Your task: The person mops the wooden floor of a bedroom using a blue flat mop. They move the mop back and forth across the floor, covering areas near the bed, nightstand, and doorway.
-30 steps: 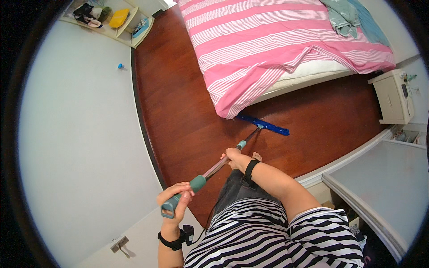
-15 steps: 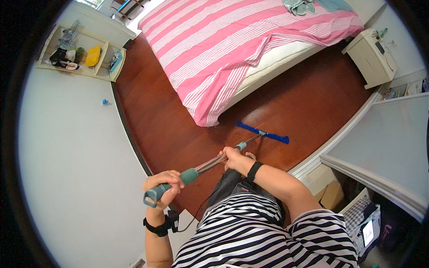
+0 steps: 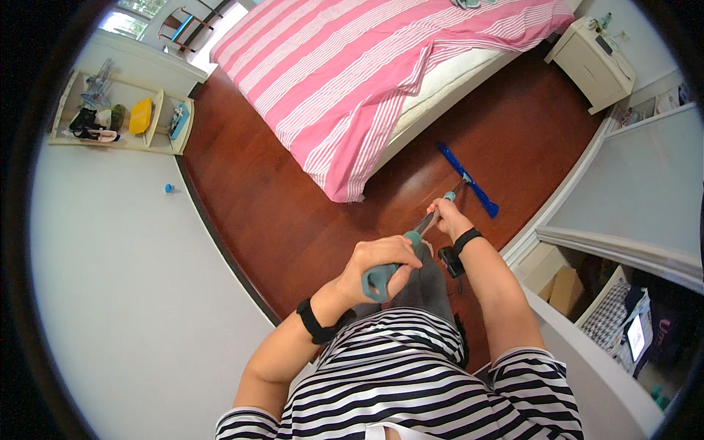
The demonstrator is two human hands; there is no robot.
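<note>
Both my hands are closed round the pole of a floor mop with a long, narrow blue head (image 3: 478,191). My left hand (image 3: 378,264) wraps the grey-green grip near the looped top end. Farther down the pole, beside a pale green collar, my right hand (image 3: 447,220) grasps the shaft. The mop head lies on the reddish-brown wooden floor (image 3: 271,235), to the right of the bed's near corner. Black bands circle both my wrists, and a small black device hangs at the right one.
A bed with a pink-and-white striped cover (image 3: 323,95) stands ahead. At the far right is a cream nightstand (image 3: 594,66). A low shelf (image 3: 167,139) holds odds and ends at the left wall. Sliding doors (image 3: 631,191) and an open storage space line the right.
The mop head has moved right and away, and turned to a steeper angle. Both hands have shifted right with the pole, my right one reaching farther forward.
</note>
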